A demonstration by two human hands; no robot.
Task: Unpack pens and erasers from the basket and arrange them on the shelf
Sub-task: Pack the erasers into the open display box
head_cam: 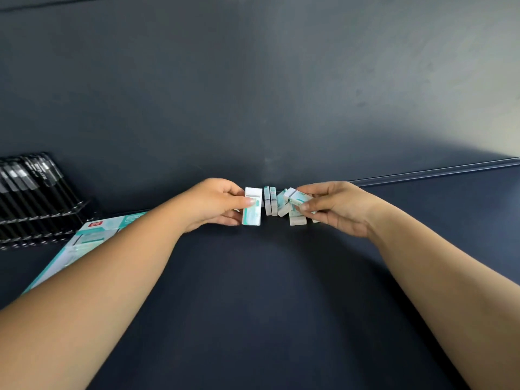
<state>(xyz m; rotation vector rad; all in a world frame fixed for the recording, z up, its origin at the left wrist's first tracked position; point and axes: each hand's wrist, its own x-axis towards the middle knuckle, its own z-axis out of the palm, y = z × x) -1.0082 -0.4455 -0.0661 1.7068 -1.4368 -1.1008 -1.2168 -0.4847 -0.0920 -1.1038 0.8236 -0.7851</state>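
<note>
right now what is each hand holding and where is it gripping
The left hand pinches an upright eraser by its broad faces, thumb in front. The right hand grips a tilted eraser at its right end.

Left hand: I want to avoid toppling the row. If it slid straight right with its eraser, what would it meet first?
Probably the two upright erasers standing just right of the eraser held by the left hand; only a small gap separates them, though depth is uncertain.
</note>
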